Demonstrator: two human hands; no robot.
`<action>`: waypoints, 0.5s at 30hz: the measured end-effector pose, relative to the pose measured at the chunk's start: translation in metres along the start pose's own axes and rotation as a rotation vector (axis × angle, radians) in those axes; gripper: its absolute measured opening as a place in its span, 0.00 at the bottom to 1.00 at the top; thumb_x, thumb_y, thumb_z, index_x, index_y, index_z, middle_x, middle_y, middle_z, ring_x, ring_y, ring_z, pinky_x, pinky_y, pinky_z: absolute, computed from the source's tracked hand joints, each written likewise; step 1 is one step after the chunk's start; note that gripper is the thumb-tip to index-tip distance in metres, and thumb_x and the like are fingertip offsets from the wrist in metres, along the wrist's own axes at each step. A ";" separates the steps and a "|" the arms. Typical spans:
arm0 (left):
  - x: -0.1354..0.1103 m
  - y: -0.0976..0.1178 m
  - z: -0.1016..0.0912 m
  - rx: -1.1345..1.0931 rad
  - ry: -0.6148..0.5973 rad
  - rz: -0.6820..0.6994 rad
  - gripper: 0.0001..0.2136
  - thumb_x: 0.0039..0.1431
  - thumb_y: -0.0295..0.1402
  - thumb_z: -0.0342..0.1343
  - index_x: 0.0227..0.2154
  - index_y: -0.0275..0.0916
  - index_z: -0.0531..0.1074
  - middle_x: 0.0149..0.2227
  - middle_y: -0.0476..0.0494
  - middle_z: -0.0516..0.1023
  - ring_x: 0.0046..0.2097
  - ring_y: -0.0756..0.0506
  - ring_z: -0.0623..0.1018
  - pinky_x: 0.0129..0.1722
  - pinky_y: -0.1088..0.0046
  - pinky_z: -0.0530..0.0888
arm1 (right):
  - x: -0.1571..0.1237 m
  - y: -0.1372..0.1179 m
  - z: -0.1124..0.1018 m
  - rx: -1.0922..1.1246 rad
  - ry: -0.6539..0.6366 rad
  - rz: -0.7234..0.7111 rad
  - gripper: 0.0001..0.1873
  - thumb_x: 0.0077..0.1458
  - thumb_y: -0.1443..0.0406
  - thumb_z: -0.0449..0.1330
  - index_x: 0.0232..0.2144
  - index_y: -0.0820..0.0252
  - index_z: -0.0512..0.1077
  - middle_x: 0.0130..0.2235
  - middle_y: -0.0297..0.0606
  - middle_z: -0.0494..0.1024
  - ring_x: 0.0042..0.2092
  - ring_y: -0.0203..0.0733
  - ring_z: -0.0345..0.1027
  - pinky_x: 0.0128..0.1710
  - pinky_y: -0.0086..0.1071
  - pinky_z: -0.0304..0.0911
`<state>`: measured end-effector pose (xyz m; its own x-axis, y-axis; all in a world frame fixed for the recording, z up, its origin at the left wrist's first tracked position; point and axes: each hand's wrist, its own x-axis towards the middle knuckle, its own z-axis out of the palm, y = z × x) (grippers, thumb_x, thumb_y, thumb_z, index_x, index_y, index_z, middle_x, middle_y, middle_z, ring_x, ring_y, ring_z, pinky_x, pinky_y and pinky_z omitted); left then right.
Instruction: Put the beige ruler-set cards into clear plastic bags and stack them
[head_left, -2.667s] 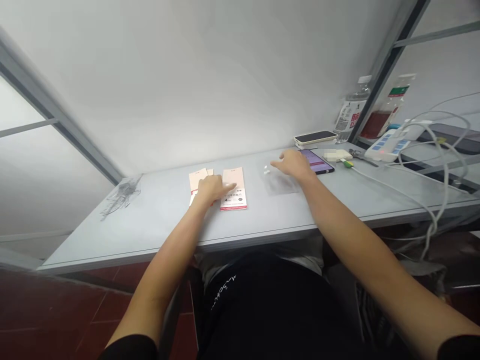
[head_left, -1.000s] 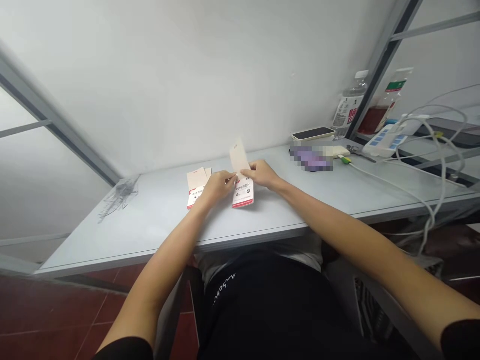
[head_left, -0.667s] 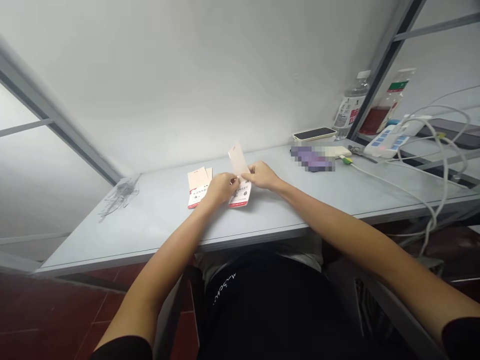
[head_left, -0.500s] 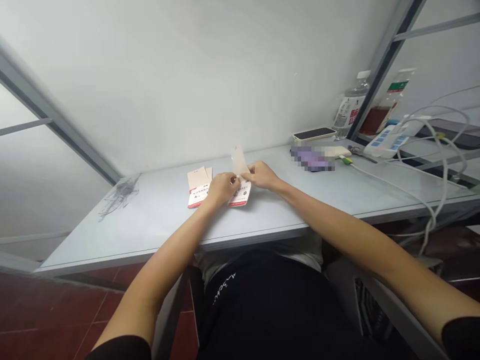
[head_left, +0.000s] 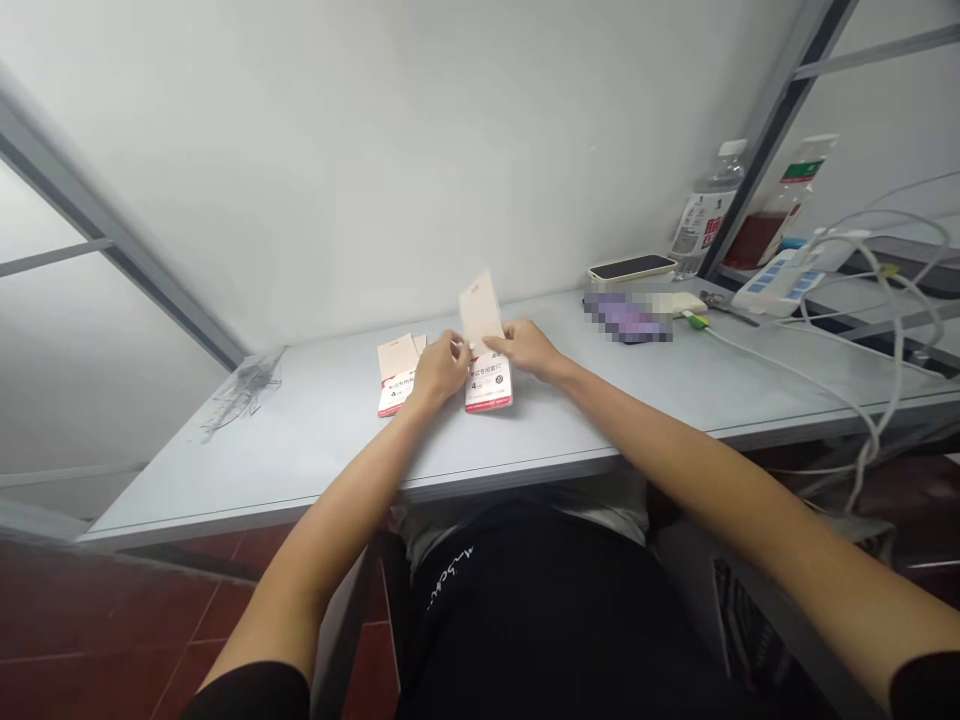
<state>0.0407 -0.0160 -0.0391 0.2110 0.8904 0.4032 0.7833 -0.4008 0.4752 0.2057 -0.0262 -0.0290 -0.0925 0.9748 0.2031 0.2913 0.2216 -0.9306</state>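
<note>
My right hand (head_left: 528, 350) grips a ruler set packet (head_left: 487, 383) from its right side, the thumb lying over the front. Its lower part is white and red with printed characters; a pale pink upper part (head_left: 481, 308) stands tilted above. My left hand (head_left: 441, 368) is at the packet's left edge with fingers curled together. A tiny white bit shows by those fingertips, but I cannot make out what they hold. Left of that hand, a second, similar packet (head_left: 395, 392) lies on the desk, partly hidden by the hand.
The grey desk (head_left: 322, 440) meets a white wall. Dark scribbles (head_left: 244, 390) mark its left end. To the right are a phone (head_left: 632, 268), a blurred purple item (head_left: 626, 318), a clear bottle (head_left: 705, 210), a power strip (head_left: 776, 283) and looping white cables (head_left: 892, 350).
My left hand has drawn back slightly left, uncovering the held packet's printed front. The packet has turned more face-on, and its pink upper part shows wider.
</note>
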 end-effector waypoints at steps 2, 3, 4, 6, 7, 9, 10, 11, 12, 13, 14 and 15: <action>0.001 -0.004 -0.003 -0.058 0.031 -0.050 0.09 0.57 0.36 0.44 0.40 0.41 0.61 0.30 0.46 0.74 0.30 0.48 0.73 0.29 0.72 0.67 | 0.002 0.002 -0.002 0.055 -0.007 -0.019 0.09 0.47 0.62 0.57 0.24 0.65 0.70 0.26 0.37 0.75 0.28 0.37 0.67 0.25 0.26 0.60; 0.001 -0.006 -0.004 -0.110 0.047 -0.079 0.11 0.56 0.35 0.45 0.43 0.42 0.59 0.31 0.47 0.73 0.29 0.49 0.73 0.29 0.73 0.67 | 0.003 0.002 -0.004 0.082 -0.016 -0.032 0.10 0.48 0.62 0.56 0.26 0.65 0.71 0.28 0.38 0.76 0.28 0.38 0.68 0.25 0.27 0.61; 0.001 -0.008 -0.005 -0.184 0.051 -0.107 0.14 0.56 0.34 0.46 0.45 0.42 0.56 0.32 0.47 0.73 0.28 0.50 0.73 0.28 0.73 0.68 | 0.004 0.003 -0.005 0.107 -0.025 -0.041 0.10 0.49 0.61 0.56 0.27 0.65 0.71 0.29 0.39 0.76 0.29 0.38 0.69 0.25 0.27 0.62; 0.002 -0.008 -0.007 -0.356 0.016 -0.146 0.15 0.54 0.34 0.48 0.45 0.44 0.56 0.37 0.47 0.72 0.27 0.51 0.73 0.27 0.74 0.69 | 0.005 0.004 -0.006 0.149 -0.042 -0.056 0.11 0.49 0.60 0.57 0.30 0.65 0.71 0.30 0.40 0.77 0.30 0.39 0.70 0.26 0.28 0.64; 0.002 -0.007 -0.008 -0.432 -0.017 -0.153 0.13 0.54 0.34 0.48 0.43 0.44 0.58 0.39 0.46 0.71 0.28 0.52 0.73 0.26 0.75 0.69 | 0.005 0.004 -0.006 0.164 -0.048 -0.063 0.11 0.49 0.60 0.57 0.30 0.65 0.70 0.31 0.41 0.77 0.31 0.40 0.70 0.26 0.28 0.64; 0.003 -0.004 -0.009 -0.527 -0.095 -0.144 0.07 0.54 0.35 0.47 0.36 0.42 0.62 0.41 0.45 0.70 0.31 0.51 0.74 0.25 0.76 0.70 | 0.005 0.004 -0.007 0.184 -0.049 -0.075 0.12 0.49 0.59 0.58 0.31 0.64 0.70 0.33 0.41 0.77 0.32 0.40 0.70 0.26 0.28 0.64; 0.004 -0.003 -0.010 -0.552 -0.126 -0.139 0.07 0.55 0.36 0.46 0.34 0.40 0.63 0.40 0.45 0.70 0.33 0.51 0.74 0.25 0.77 0.71 | 0.004 0.004 -0.007 0.189 -0.046 -0.079 0.13 0.48 0.59 0.59 0.31 0.64 0.70 0.33 0.41 0.76 0.32 0.39 0.70 0.26 0.28 0.64; 0.004 -0.001 -0.010 -0.575 -0.154 -0.131 0.08 0.55 0.37 0.46 0.32 0.40 0.64 0.39 0.44 0.71 0.34 0.50 0.74 0.26 0.77 0.71 | 0.004 0.004 -0.008 0.193 -0.044 -0.081 0.13 0.49 0.58 0.59 0.32 0.64 0.70 0.33 0.41 0.76 0.31 0.39 0.70 0.26 0.28 0.64; 0.005 0.000 -0.011 -0.608 -0.180 -0.121 0.09 0.56 0.39 0.45 0.31 0.39 0.64 0.39 0.44 0.72 0.36 0.50 0.74 0.26 0.76 0.72 | 0.004 0.004 -0.008 0.195 -0.040 -0.080 0.14 0.49 0.58 0.58 0.32 0.64 0.70 0.33 0.41 0.76 0.31 0.39 0.70 0.26 0.28 0.64; 0.005 0.000 -0.011 -0.644 -0.195 -0.108 0.11 0.56 0.40 0.45 0.30 0.38 0.65 0.38 0.43 0.72 0.36 0.49 0.74 0.27 0.76 0.72 | 0.004 0.004 -0.008 0.195 -0.039 -0.076 0.15 0.49 0.57 0.58 0.32 0.64 0.70 0.32 0.40 0.76 0.30 0.38 0.70 0.26 0.28 0.64; 0.006 0.000 -0.012 -0.675 -0.197 -0.094 0.12 0.55 0.42 0.46 0.29 0.38 0.65 0.37 0.43 0.73 0.37 0.49 0.74 0.28 0.76 0.73 | 0.004 0.004 -0.009 0.193 -0.040 -0.071 0.15 0.49 0.56 0.58 0.32 0.64 0.70 0.32 0.40 0.76 0.29 0.38 0.70 0.25 0.28 0.64; 0.006 0.000 -0.012 -0.704 -0.189 -0.081 0.13 0.55 0.42 0.46 0.29 0.37 0.66 0.36 0.43 0.73 0.37 0.49 0.74 0.29 0.76 0.73 | 0.005 0.003 -0.010 0.188 -0.042 -0.064 0.16 0.49 0.55 0.58 0.31 0.65 0.70 0.31 0.40 0.76 0.29 0.38 0.70 0.25 0.28 0.65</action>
<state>0.0348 -0.0132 -0.0267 0.3152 0.9198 0.2338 0.2529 -0.3188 0.9134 0.2153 -0.0207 -0.0283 -0.1460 0.9559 0.2547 0.1006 0.2705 -0.9575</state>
